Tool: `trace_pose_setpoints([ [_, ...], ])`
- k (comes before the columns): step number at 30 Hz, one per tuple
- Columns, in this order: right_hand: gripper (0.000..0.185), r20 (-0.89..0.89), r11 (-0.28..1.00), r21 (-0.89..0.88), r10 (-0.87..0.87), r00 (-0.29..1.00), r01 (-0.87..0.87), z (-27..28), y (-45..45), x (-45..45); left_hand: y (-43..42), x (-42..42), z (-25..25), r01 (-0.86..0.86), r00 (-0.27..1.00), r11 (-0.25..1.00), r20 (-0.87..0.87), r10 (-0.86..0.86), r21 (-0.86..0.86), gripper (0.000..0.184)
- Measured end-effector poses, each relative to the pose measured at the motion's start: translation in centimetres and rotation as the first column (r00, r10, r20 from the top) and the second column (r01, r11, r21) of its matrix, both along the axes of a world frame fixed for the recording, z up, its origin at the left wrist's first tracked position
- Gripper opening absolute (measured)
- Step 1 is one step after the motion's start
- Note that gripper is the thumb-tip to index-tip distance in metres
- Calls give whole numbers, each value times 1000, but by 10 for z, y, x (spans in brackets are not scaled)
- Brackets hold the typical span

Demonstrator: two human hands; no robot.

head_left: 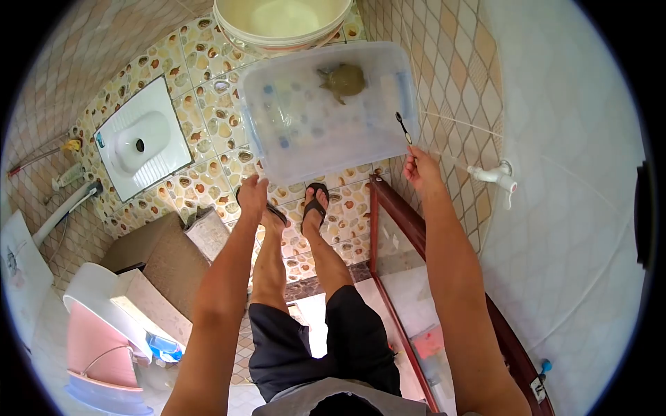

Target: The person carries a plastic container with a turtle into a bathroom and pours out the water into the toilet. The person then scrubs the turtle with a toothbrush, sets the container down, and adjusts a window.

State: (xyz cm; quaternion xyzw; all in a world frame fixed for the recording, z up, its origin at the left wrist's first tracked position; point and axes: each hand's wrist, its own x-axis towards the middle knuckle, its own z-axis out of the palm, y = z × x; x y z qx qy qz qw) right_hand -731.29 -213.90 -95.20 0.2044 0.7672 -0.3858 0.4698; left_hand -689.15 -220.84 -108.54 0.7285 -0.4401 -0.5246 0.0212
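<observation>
A toothbrush with a dark head [399,118] is pinched in my right hand [421,168], its head pointing up over the right side of a translucent plastic tub [326,163]. Inside the tub, towards its far right, a greenish-brown turtle [347,80] lies with its legs spread. My left hand [254,193] hovers by the tub's near left corner with its fingers loosely apart and nothing visible in them. From this angle I cannot tell whether it touches the rim.
A cream bucket [284,41] stands behind the tub. To the left is a squat toilet [142,139]. A wall tap [492,177] juts out at the right, above a brown-framed door [402,215]. Cardboard boxes [156,260] and basins [100,340] sit at the lower left.
</observation>
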Motion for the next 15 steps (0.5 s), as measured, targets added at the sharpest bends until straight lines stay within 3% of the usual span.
trace_pose_setpoints([
  [3, 15, 29, 1000, 3, -22, 999, 22, 17, 12, 2, 21, 19, 34, 29, 999, 998, -17, -30, -51, 44],
  [5, 15, 12, 1000, 15, -22, 1000, 22, 34, 18, 8, 34, 27, 69, -169, 971, 983, -158, 178, 70, 39],
  [6, 15, -6, 999, 32, -18, 1000, 18, 44, 19, 10, 38, 34, 80, -77, 990, 995, -122, 70, -55, 37],
  [8, 15, -8, 1000, 10, -19, 1000, 19, 61, 23, 11, 35, 33, 128, -230, 963, 968, -119, 240, 96, 36],
  [10, 15, -6, 1000, -14, -20, 1000, 20, 76, 26, 13, 30, 44, 154, -100, 988, 979, -98, 119, 177, 44],
  [15, 17, -33, 999, 1, -37, 999, 37, 108, 24, 15, 18, 40, 209, -159, 968, 968, -164, 192, 196, 36],
])
